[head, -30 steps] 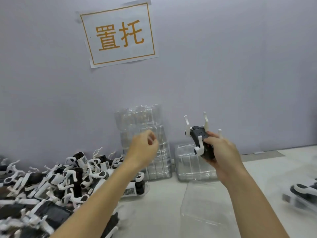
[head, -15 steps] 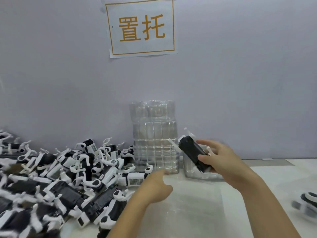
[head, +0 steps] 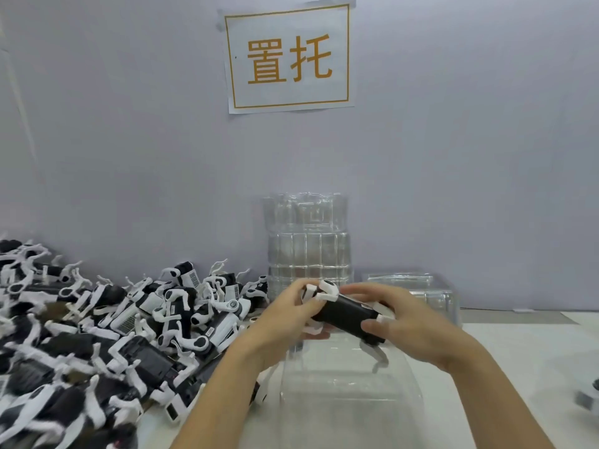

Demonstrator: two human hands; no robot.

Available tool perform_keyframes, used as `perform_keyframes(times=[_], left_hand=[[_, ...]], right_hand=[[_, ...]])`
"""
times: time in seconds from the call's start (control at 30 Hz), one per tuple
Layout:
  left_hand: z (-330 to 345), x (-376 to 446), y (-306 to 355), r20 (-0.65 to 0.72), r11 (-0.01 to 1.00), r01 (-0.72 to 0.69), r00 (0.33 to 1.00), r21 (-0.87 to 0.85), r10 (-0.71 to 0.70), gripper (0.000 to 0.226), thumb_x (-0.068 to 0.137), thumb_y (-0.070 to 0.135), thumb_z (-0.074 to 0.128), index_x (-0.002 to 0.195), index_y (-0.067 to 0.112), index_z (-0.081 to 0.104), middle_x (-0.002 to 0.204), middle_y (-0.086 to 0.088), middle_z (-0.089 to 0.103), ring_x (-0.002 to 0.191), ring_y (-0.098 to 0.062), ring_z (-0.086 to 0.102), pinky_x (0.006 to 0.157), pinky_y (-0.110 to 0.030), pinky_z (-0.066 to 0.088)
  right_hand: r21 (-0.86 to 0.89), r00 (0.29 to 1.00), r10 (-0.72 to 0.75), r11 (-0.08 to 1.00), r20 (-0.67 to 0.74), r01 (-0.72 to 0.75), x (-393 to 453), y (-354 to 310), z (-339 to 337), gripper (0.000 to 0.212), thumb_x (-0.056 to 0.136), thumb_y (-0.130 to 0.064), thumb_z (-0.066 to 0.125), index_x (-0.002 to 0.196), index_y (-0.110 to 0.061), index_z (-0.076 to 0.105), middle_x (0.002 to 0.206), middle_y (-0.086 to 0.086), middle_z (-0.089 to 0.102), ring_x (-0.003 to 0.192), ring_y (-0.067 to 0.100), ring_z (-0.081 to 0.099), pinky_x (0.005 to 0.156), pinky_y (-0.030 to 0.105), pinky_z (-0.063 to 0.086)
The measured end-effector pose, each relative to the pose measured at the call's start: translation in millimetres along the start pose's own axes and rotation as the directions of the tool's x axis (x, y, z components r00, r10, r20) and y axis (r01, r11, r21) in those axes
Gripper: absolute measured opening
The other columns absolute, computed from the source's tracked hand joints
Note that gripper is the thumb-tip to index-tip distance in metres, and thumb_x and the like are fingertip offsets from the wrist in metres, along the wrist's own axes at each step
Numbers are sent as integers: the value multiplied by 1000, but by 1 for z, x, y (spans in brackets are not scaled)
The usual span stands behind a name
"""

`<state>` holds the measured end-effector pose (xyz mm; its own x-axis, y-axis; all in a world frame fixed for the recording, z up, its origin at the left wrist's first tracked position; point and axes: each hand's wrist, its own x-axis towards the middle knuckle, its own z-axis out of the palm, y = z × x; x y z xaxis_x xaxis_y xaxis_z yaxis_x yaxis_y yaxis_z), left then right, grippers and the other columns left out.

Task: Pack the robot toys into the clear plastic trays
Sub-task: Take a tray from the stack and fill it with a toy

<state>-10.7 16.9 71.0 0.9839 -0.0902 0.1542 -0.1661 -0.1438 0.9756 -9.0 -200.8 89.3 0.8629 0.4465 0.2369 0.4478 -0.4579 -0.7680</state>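
Held item: one robot toy (head: 348,314), black body with white legs, lying roughly level and tilted down to the right, carried above the desk (head: 505,358) in front of the person.

Left hand (head: 285,314): fingers curled round the toy's left end, where a white leg joint (head: 327,288) stands up just above the fingertips. This grip is closed on the toy.

Right hand (head: 411,325): thumb under and fingers over the toy's right end, also gripping the toy. Two white legs (head: 377,354) hang down below this hand.

Clear plastic tray (head: 350,403): lies flat on the desk directly under the held toy, near the person; its outline is faint and its compartments cannot be made out.

Tray stack (head: 308,244): tall, upright, clear, standing against the wall behind the hands.

Low tray stack (head: 431,293): just right of the tall one, partly hidden by the right hand.

Toy pile (head: 107,322): many black-and-white robot toys heaped over the left part of the desk, reaching to the left forearm.

Wall sign (head: 288,58): white sheet, orange border, two orange characters, fixed above the tray stacks.

Far right edge: a blurred dark-and-white object (head: 588,395) on the desk, not identifiable.
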Motion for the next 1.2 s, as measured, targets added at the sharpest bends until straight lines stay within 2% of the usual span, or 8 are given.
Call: perform_keyframes(times=[0.17, 0.33, 0.43, 0.53, 0.63, 0.77, 0.97, 1.2], left_hand=[[-7, 1, 0, -108, 985, -133, 987, -108, 121, 20, 97, 7, 60, 104, 23, 70, 106, -8, 73, 105, -34, 68, 88, -54, 57], [-4, -2, 5, -132, 966, -243, 964, -94, 230, 21, 95, 3, 63, 104, 21, 69, 103, -6, 73, 98, -32, 70, 76, -43, 60], [3, -3, 5, -85, 964, -239, 970, -117, 230, 22, 92, 4, 66, 106, 20, 67, 103, -7, 72, 91, -30, 71, 72, -39, 58], [7, -4, 4, 4, 964, -202, 979, -173, 206, 21, 90, 14, 64, 110, 20, 67, 105, -6, 71, 94, -23, 69, 79, -37, 55], [4, 0, -7, -146, 989, -150, 978, 18, 151, 24, 87, 18, 55, 107, 22, 68, 103, 1, 74, 101, -18, 69, 90, -35, 52], [12, 3, -38, -255, 909, 42, 964, 416, 72, 31, 92, -3, 44, 96, 19, 65, 94, 5, 69, 90, -7, 63, 77, -24, 50], [13, 11, -66, -308, 922, 113, 951, 370, 7, 16, 80, -12, 42, 83, -9, 58, 75, -15, 55, 74, -17, 45, 69, -32, 34], [15, 10, -66, -290, 934, 102, 957, 341, 1, 40, 85, -11, 40, 78, 15, 69, 77, 1, 66, 74, -10, 54, 64, -21, 40]], right_hand=[[-24, 991, 5, 1000, 136, -2, -1, -14, 2, 72, 79, -21, 80, 133, -57, 47, 127, -24, 57, 114, 5, 59, 99, 32, 51], [-54, 990, -11, 998, 139, 19, 1, -24, 1, 68, 75, -49, 82, 131, -60, 46, 120, -32, 59, 107, -10, 58, 85, 14, 44], [-111, 998, -54, 993, -41, 49, 6, -23, 6, 35, 84, -30, 78, 108, -52, 64, 95, -27, 68, 84, -5, 64, 74, 16, 47], [-142, 988, -26, 990, -151, 5, 11, -15, 10, 31, 83, -9, 74, 99, -35, 73, 88, -16, 71, 83, 7, 66, 77, 30, 55], [-219, 984, 36, 973, -175, -74, 12, -2, 7, 29, 82, -10, 74, 96, -35, 71, 95, -15, 69, 92, 11, 64, 85, 37, 53], [-219, 991, 89, 970, -98, -109, 14, 5, 10, 31, 83, -10, 74, 99, -35, 70, 102, -14, 67, 95, 9, 61, 75, 25, 49], [-286, 979, 195, 943, 52, -173, 21, 15, 40, 23, 85, -14, 71, 98, -33, 66, 104, -7, 65, 85, 11, 65, 61, 19, 48], [-290, 978, 206, 938, 27, -189, 19, 25, 45, 29, 85, -13, 74, 93, -38, 63, 95, -11, 58, 73, 7, 59, 44, 11, 41]])
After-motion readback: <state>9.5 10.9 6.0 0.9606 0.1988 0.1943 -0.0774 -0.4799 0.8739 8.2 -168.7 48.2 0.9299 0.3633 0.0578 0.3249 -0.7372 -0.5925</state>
